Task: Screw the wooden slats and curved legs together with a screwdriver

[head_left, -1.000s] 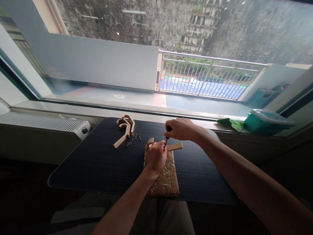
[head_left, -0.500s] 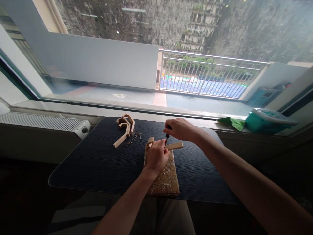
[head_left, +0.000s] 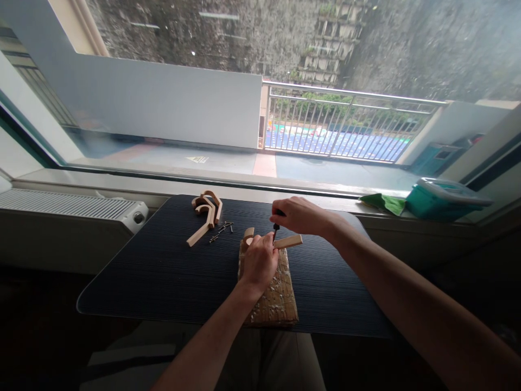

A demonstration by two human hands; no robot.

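Observation:
My right hand (head_left: 295,213) is closed around the dark handle of a screwdriver (head_left: 275,228), held upright with its tip pointing down. Below it, my left hand (head_left: 260,260) grips a pale wooden hook-shaped piece (head_left: 288,241) and presses it on a worn, pitted wooden board (head_left: 277,298). The curved end of this piece shows to the left of my fingers, its straight end to the right. My left fingers surround the screwdriver's tip, so the tip and any screw under it are hidden.
More wooden hook pieces (head_left: 201,233) lie at the table's back left, beside several loose screws (head_left: 222,232). The dark table (head_left: 163,277) stands against a window sill. A green cloth (head_left: 382,203) and a teal lidded box (head_left: 445,201) rest at the right. A radiator (head_left: 73,205) is at left.
The whole view has shifted slightly. The screwdriver stays upright in my right hand, and my left hand keeps its hold on the wooden piece with little visible movement.

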